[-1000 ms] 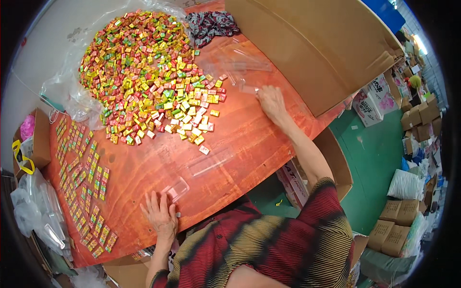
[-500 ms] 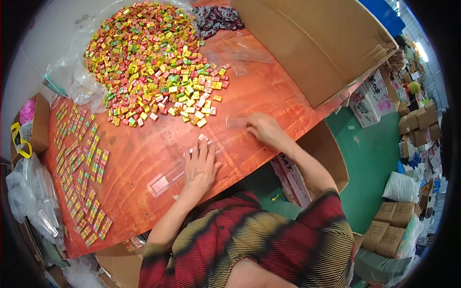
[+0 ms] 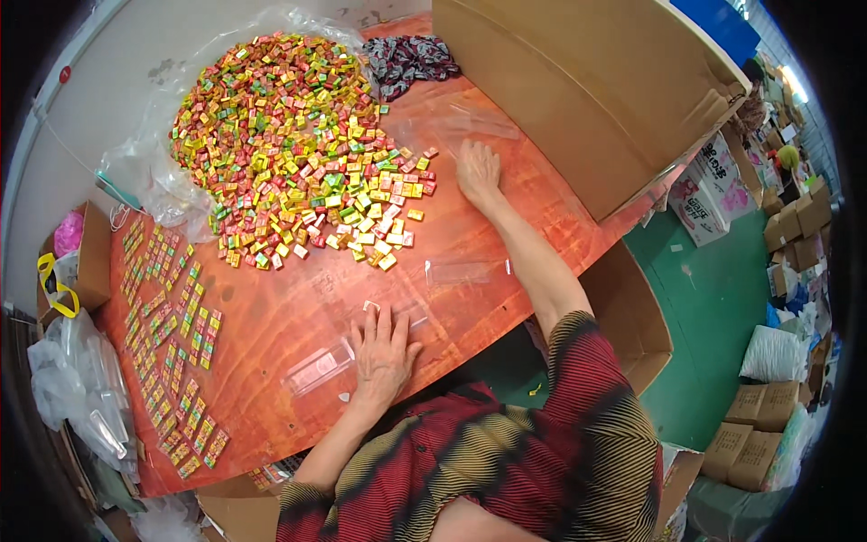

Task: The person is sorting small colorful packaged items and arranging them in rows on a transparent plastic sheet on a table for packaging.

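My left hand (image 3: pixel 384 356) lies flat on the table with its fingers spread. Beside and partly under it is a clear plastic tray (image 3: pixel 318 369). A small whitish piece (image 3: pixel 371 305) shows at its fingertips; its kind is unclear. My right hand (image 3: pixel 480 168) reaches far across the table, fingers stretched out, by thin clear plastic pieces (image 3: pixel 456 117). Between the two hands, another clear plastic tray (image 3: pixel 462 272) lies on the tabletop. A big heap of small red, yellow and green wrapped candies or little boxes (image 3: pixel 280 149) spreads to the left of my right hand.
Rows of the same small packs (image 3: pixel 172 339) cover the table's left side. A tall cardboard sheet or box (image 3: pixel 587 99) borders the far right, with a patterned cloth (image 3: pixel 408 63) beside it. An open carton (image 3: pixel 623 312) stands below the table's right edge. Plastic bags (image 3: pixel 79 388) hang at left.
My right hand has left the clear tray near the table's front and stretched away to the far plastic pieces. My left hand stays about where it was. The whole view has tilted slightly.
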A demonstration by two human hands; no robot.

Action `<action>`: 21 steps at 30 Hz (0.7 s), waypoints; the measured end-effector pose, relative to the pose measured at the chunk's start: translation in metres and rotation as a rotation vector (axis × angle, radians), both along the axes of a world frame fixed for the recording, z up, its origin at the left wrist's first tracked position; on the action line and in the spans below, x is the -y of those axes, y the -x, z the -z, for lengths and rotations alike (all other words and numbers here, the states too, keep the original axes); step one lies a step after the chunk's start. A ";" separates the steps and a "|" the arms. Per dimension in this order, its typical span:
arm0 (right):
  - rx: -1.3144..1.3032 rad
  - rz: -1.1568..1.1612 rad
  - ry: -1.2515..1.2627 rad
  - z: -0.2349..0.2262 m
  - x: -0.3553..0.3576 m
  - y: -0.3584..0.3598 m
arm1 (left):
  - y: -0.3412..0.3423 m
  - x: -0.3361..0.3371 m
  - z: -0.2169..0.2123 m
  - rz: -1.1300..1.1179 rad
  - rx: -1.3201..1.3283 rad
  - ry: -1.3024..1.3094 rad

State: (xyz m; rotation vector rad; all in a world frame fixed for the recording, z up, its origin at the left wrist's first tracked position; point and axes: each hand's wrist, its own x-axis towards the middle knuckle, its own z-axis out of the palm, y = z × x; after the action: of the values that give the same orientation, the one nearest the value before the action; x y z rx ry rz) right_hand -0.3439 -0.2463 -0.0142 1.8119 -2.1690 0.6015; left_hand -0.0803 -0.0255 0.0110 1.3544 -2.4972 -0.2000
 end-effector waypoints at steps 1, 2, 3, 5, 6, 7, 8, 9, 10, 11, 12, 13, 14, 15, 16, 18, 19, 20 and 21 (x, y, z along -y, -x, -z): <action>0.002 0.028 0.005 -0.001 -0.006 0.005 | -0.003 0.000 -0.001 -0.007 -0.003 -0.017; 0.001 0.059 0.008 -0.005 -0.014 0.013 | -0.005 -0.002 -0.002 -0.011 -0.009 -0.035; -0.007 0.050 -0.045 -0.002 -0.016 0.030 | -0.006 -0.002 -0.002 -0.003 -0.016 -0.039; -0.013 -0.018 -0.106 0.003 -0.034 0.062 | -0.007 -0.003 -0.003 0.006 -0.019 -0.046; -0.013 -0.097 -0.165 0.000 -0.044 0.066 | -0.007 -0.003 -0.002 0.006 -0.024 -0.052; -0.017 -0.096 -0.174 0.000 -0.056 0.070 | -0.008 -0.003 -0.002 0.011 -0.028 -0.039; -0.015 -0.105 -0.248 -0.010 -0.068 0.064 | -0.010 -0.002 0.000 0.002 -0.030 -0.029; -0.010 -0.098 -0.325 -0.020 -0.081 0.062 | -0.010 -0.002 0.000 -0.008 -0.020 -0.050; -0.011 -0.098 -0.341 -0.026 -0.085 0.061 | -0.010 0.001 0.000 -0.009 -0.022 -0.066; -0.076 -0.110 -0.297 -0.029 -0.092 0.060 | -0.010 0.003 -0.001 -0.011 -0.025 -0.030; -0.137 -0.126 -0.260 -0.027 -0.101 0.058 | -0.012 0.001 -0.003 -0.015 -0.025 -0.001; -0.129 -0.131 -0.287 -0.023 -0.105 0.062 | -0.013 0.002 -0.008 -0.034 -0.016 -0.010; -0.067 -0.226 -0.210 -0.021 -0.104 0.073 | -0.015 0.002 -0.011 -0.034 -0.010 -0.032; -0.003 -0.324 -0.126 -0.021 -0.103 0.073 | -0.017 0.006 -0.010 -0.030 -0.012 -0.007; 0.004 -0.331 -0.140 -0.020 -0.109 0.072 | -0.019 0.006 -0.009 -0.026 -0.015 0.019; 0.237 -0.516 -0.057 -0.037 -0.115 0.060 | -0.022 0.008 -0.004 -0.044 0.002 0.013; 0.238 -0.526 -0.057 -0.033 -0.117 0.057 | -0.024 0.008 -0.002 -0.045 0.016 0.012; 0.175 -0.550 0.010 -0.027 -0.123 0.056 | -0.025 0.007 -0.001 -0.041 0.029 0.010; 0.111 -0.573 0.079 -0.023 -0.128 0.056 | -0.025 0.007 -0.002 -0.045 0.027 0.012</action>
State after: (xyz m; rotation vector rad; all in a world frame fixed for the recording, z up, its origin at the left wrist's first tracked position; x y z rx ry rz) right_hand -0.3996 -0.1180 0.0085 2.4108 -1.6362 0.9045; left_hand -0.0552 -0.0325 0.0126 1.4159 -2.4832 -0.1576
